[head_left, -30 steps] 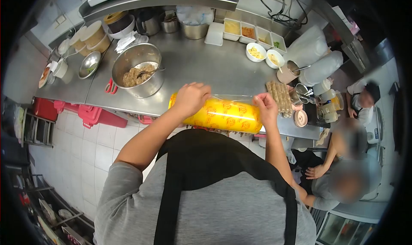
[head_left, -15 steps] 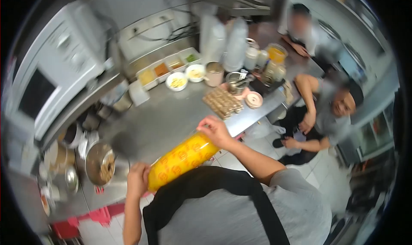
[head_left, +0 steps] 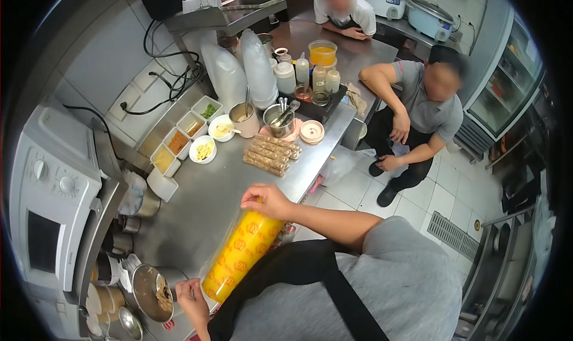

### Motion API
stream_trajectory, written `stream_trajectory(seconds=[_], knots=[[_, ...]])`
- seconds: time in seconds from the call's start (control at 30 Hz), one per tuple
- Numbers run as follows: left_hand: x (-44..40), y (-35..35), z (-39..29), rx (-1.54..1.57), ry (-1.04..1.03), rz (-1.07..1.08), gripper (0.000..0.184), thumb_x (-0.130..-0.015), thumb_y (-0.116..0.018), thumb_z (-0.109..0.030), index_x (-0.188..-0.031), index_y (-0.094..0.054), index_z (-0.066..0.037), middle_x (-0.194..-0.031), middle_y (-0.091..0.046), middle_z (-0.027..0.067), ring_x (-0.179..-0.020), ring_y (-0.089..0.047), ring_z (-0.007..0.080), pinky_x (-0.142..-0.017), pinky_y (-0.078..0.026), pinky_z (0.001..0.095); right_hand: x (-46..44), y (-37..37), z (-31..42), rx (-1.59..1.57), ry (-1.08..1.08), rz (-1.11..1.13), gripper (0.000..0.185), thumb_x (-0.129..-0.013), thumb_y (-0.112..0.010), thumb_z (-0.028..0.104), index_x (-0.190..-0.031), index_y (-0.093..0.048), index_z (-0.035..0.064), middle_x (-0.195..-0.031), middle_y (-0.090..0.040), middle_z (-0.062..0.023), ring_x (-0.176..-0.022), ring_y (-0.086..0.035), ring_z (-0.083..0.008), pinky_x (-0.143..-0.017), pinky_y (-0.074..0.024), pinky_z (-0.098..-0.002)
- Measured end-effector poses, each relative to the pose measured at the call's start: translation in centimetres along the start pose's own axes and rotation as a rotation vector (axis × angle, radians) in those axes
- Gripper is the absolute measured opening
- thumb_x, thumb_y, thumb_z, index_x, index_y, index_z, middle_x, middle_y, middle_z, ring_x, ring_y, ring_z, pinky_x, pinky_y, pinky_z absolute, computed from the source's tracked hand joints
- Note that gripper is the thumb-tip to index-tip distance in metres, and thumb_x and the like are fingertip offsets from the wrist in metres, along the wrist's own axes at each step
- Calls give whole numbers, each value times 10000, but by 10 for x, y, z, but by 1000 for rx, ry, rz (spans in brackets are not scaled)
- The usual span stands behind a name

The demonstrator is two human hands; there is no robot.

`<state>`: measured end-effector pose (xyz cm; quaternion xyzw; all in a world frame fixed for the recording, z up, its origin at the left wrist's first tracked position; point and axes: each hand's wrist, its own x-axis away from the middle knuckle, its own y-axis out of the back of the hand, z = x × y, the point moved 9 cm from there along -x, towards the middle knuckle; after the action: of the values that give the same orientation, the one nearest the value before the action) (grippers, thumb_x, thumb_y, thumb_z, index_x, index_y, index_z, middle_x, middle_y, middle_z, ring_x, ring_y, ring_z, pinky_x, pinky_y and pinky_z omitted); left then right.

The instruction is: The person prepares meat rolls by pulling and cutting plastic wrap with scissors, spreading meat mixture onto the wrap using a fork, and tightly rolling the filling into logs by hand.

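Note:
A yellow roll of printed film (head_left: 239, 258) with red markings lies slanted across my front, at the counter's near edge. A thin clear edge of film runs along its left side between my hands. My right hand (head_left: 265, 201) is closed in a pinch at the upper end. At the lower end, my left hand (head_left: 193, 299) pinches the film's corner. Beyond my right hand, several long brown rolls in clear wrap (head_left: 271, 154) are stacked on the counter. A metal bowl with brown food (head_left: 143, 287) stands left of my left hand.
On the steel counter (head_left: 206, 192) are a tray of ingredients (head_left: 179, 142), two white bowls (head_left: 203, 150), a utensil pot (head_left: 279, 121) and squeeze bottles (head_left: 302, 69). A white oven (head_left: 54, 204) stands left. One person (head_left: 418, 111) sits at right; another (head_left: 346, 10) leans at the back.
My view has turned, so the counter and seated person sit further left. The roll now slants more steeply, and both hands appear further left. Both hands keep hold of its ends.

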<state>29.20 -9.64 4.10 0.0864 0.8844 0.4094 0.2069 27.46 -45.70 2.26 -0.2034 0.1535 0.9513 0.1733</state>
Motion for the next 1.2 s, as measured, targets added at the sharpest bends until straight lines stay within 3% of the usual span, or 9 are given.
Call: stream_trajectory(seconds=[0.03, 0.13, 0.53, 0.63, 0.67, 0.8, 0.9, 1.07, 1.2], knots=[[3, -3, 8, -9, 6, -88, 69, -832, -605, 24, -892, -613, -9, -846, -536, 94, -810, -517, 163, -729, -423, 270, 1, 0, -1, -5, -22, 3, 142, -812, -730, 167, -841, -651, 52, -794, -628, -82, -711, -620, -201, -647, -494, -312], [17, -37, 55, 509, 281, -246, 43, -924, -528, -50, -945, -551, -19, -917, -534, 70, -873, -491, 149, -781, -402, 272, -1, -2, 1, -37, -58, 9, 136, -815, -728, 161, -844, -651, 52, -802, -631, -82, -707, -624, -201, -646, -494, -312], [25, -41, 49, 674, 344, -346, 66, -955, -527, -98, -921, -538, -43, -811, -540, 7, -770, -516, 117, -756, -415, 253, -3, -7, -13, 51, -156, 53, 121, -797, -747, 137, -824, -664, 52, -820, -623, -66, -784, -610, -193, -732, -487, -291], [32, -37, 38, 729, 409, -364, 38, -937, -543, -74, -911, -543, -47, -894, -540, 35, -835, -522, 133, -786, -431, 265, 1, 5, 0, 205, 50, -2, 143, -773, -768, 144, -801, -663, 51, -944, -599, -94, -918, -585, -224, -821, -467, -317], [40, -40, 54, 622, 368, -389, 26, -917, -560, -75, -901, -555, -56, -1019, -506, 75, -987, -505, 183, -894, -412, 316, 3, 7, -3, 189, 21, -9, 148, -768, -770, 143, -801, -660, 50, -983, -584, -103, -959, -568, -233, -849, -455, -328], [53, -31, 30, 451, 454, -411, 48, -899, -570, -103, -865, -576, -70, -1112, -460, 108, -1186, -407, 259, -1053, -270, 388, 26, 5, -14, 78, -90, -71, 154, -765, -765, 137, -808, -647, 48, -1106, -544, -127, -1084, -514, -255, -930, -418, -361], [56, -21, 11, 280, 338, -506, 56, -897, -569, -97, -858, -573, -57, -1127, -490, 127, -1149, -446, 251, -1028, -313, 374, 31, 10, -10, 10, -70, -117, 139, -781, -746, 119, -828, -640, 43, -1126, -553, -130, -1090, -520, -252, -941, -419, -366], [59, -39, 14, 730, 321, -409, 82, -951, -523, -110, -930, -551, -35, -1012, -588, 106, -996, -544, 193, -944, -393, 328, 31, 9, -2, -165, -62, -65, 117, -801, -727, 103, -827, -640, 30, -1003, -611, -116, -968, -583, -224, -885, -455, -335], [69, -39, 6, 754, 358, -398, 96, -986, -486, -114, -964, -526, -29, -924, -612, 74, -896, -565, 145, -876, -420, 297, 46, 10, -14, -158, -208, -46, 127, -814, -724, 109, -827, -630, 25, -908, -638, -106, -913, -594, -200, -833, -466, -316]])
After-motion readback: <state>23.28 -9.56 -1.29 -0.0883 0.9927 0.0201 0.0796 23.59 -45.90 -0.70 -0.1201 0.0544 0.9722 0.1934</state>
